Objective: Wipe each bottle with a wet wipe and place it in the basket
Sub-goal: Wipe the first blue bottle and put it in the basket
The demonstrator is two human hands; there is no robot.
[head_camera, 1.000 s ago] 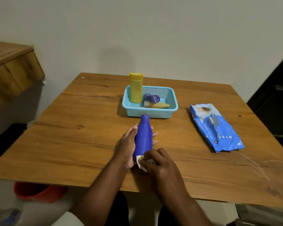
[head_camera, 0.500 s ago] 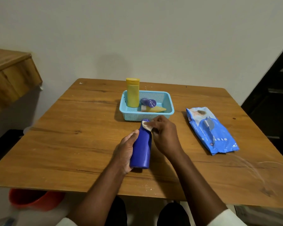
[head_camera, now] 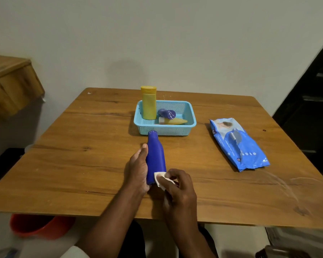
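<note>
A blue bottle (head_camera: 155, 157) lies tilted on the wooden table (head_camera: 82, 164), its cap pointing at the basket. My left hand (head_camera: 138, 166) grips it from the left side. My right hand (head_camera: 177, 185) pinches a white wet wipe (head_camera: 159, 178) and presses it against the bottle's lower end. Behind the bottle stands a light blue basket (head_camera: 191, 112). It holds an upright yellow bottle (head_camera: 149, 103), a small purple bottle (head_camera: 166, 113) on its side and a small yellow tube (head_camera: 173, 121) lying flat.
A blue pack of wet wipes (head_camera: 238, 144) lies on the table to the right. A wooden cabinet (head_camera: 9, 86) stands at the left. An orange-red bucket (head_camera: 34, 226) sits on the floor under the table's front left edge. A dark doorway is at the right.
My right hand slid the wipe from the bottle's base up to its cap and back down to the base. The left hand kept its hold on the bottle.
</note>
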